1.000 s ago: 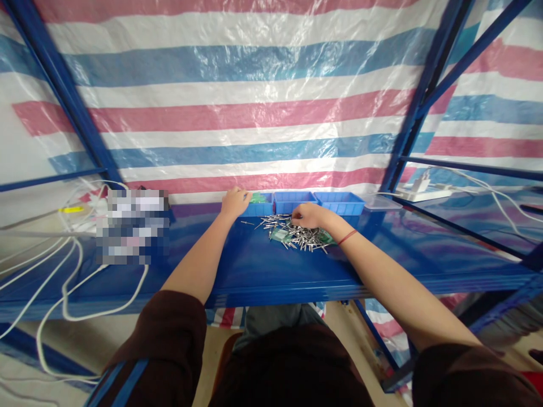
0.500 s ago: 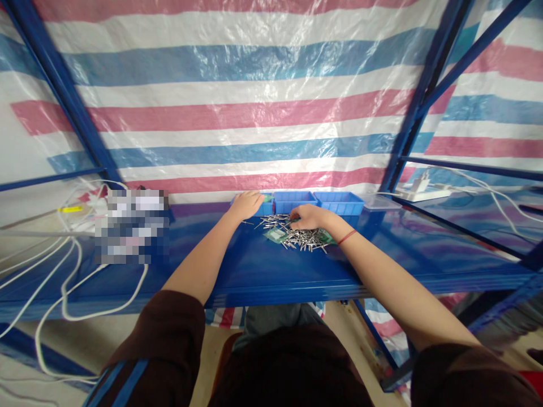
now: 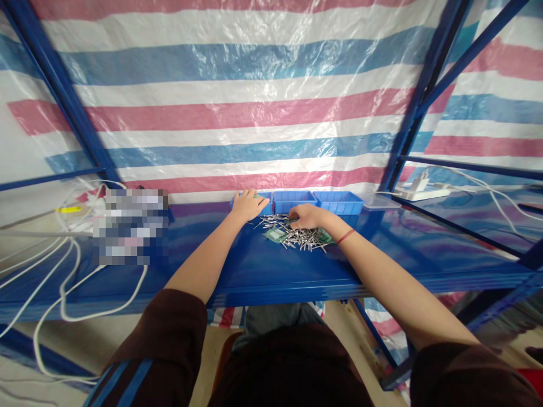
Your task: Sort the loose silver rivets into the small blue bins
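Observation:
My left hand (image 3: 249,207) is over the leftmost blue bin (image 3: 266,206), its fingers spread apart. A bit of green (image 3: 255,196) shows behind those fingers; the hand partly hides it and the bin. My right hand (image 3: 307,216) reaches into a loose pile of thin silver metal pins (image 3: 306,239), palm down. Its fingers are curled together at the far side of the pile, and what they grip cannot be made out. Beside the pile lies a small clear packet with green and white marking (image 3: 275,234). Another green piece (image 3: 326,236) shows under my right wrist.
A middle blue bin (image 3: 294,201) and a right blue bin (image 3: 339,203) stand along the back of the blue table (image 3: 263,271). Next to them lies a clear plastic lid (image 3: 382,201). White cables (image 3: 76,271) run across the left side, and a power strip (image 3: 428,193) sits at right.
My left hand's fingers have spread apart over the left bin, and the hand has shifted slightly. My right hand stays at the pile almost unmoved.

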A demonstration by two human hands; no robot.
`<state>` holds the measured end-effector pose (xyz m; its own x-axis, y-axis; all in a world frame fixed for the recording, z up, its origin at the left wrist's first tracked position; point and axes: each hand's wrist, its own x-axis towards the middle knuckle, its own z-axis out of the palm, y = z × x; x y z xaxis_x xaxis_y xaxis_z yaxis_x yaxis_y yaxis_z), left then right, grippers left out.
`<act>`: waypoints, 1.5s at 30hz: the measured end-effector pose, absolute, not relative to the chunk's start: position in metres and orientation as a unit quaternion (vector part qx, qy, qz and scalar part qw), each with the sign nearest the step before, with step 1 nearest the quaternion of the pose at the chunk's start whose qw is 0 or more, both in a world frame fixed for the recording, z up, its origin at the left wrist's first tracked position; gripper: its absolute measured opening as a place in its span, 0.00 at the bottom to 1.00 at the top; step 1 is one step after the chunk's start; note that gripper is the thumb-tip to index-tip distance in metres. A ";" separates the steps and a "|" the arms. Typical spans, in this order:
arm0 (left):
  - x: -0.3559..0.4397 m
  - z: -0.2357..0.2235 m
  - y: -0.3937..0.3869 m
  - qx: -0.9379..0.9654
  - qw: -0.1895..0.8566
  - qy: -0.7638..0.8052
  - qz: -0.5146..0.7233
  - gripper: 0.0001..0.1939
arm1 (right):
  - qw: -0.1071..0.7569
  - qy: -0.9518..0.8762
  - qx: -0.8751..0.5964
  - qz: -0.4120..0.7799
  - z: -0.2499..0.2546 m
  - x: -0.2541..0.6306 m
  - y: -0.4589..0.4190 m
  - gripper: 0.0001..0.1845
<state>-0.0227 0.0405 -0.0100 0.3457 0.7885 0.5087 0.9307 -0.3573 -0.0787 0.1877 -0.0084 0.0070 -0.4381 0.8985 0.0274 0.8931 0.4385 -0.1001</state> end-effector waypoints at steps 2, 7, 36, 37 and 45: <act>-0.024 -0.012 0.042 -0.813 0.170 -0.522 -0.194 0.21 | 0.040 -0.847 -0.528 0.033 0.008 0.188 -0.010 0.21; -0.028 -0.011 0.046 -0.839 0.129 -0.482 -0.217 0.19 | 0.042 -0.841 -0.540 -0.009 0.011 0.190 -0.012 0.19; -0.017 -0.003 0.035 -0.836 0.160 -0.466 -0.243 0.20 | 0.026 -0.836 -0.548 0.008 0.007 0.192 -0.005 0.13; -0.016 -0.003 0.034 -0.837 0.159 -0.463 -0.247 0.20 | 0.032 -0.839 -0.543 0.012 0.008 0.193 -0.005 0.12; -0.002 0.001 0.021 -0.859 0.135 -0.422 -0.256 0.18 | 0.129 -0.855 -0.499 0.053 0.009 0.205 -0.001 0.13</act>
